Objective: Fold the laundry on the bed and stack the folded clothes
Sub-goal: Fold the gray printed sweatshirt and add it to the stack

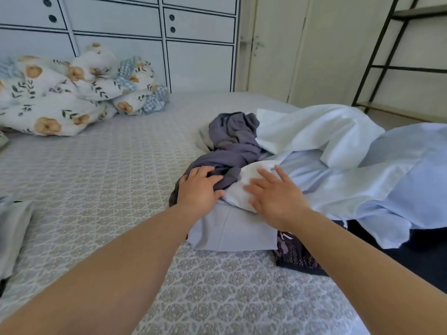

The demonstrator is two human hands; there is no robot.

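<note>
A heap of unfolded laundry lies on the right half of the bed [101, 170]. In it I see a crumpled grey-purple garment [235, 139], a white garment [314, 131], a wide light blue shirt [387, 180] and a dark patterned piece [297, 255] at the near edge. My left hand [199, 189] rests on the near end of the grey-purple garment, fingers curled into its folds. My right hand [275, 194] lies flat with spread fingers on a white fold [238, 192] next to it. A light blue panel [232, 230] sticks out under both wrists.
A bundled floral duvet [67, 93] sits at the far left by the white wardrobe [150, 27]. Grey fabric [12, 228] lies at the bed's left edge. A dark metal shelf frame [387, 56] stands at the right, a cream door [273, 47] behind.
</note>
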